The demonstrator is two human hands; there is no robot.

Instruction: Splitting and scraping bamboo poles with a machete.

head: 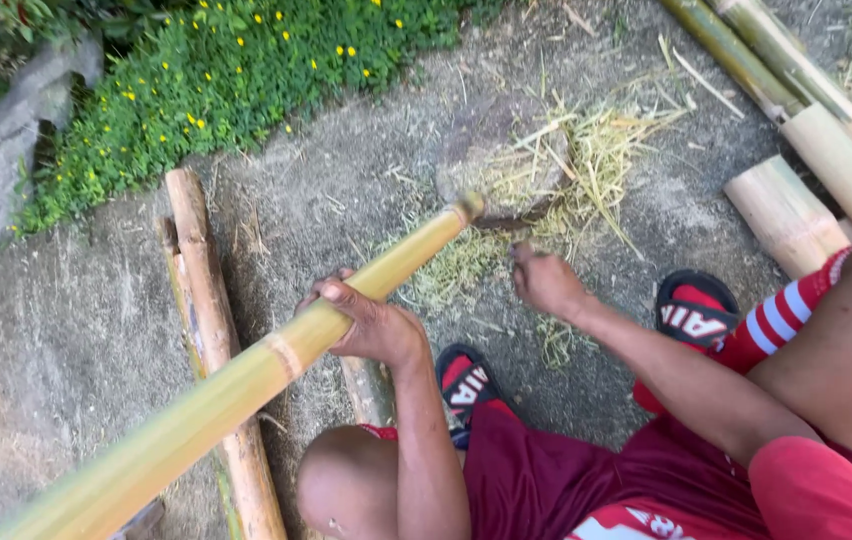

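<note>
A long yellow-green bamboo pole [246, 385] runs from the lower left of the frame up to the centre, where the left hand [371, 320] wraps around it. The right hand [544, 282], centre frame, is closed on a dark blade [511, 217] at the pole's tip; shavings [566, 170] litter the concrete ground [56, 320] above.

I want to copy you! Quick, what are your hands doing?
Left hand: closed around the bamboo pole.
Right hand: fist closed; what it holds cannot be told.
</note>
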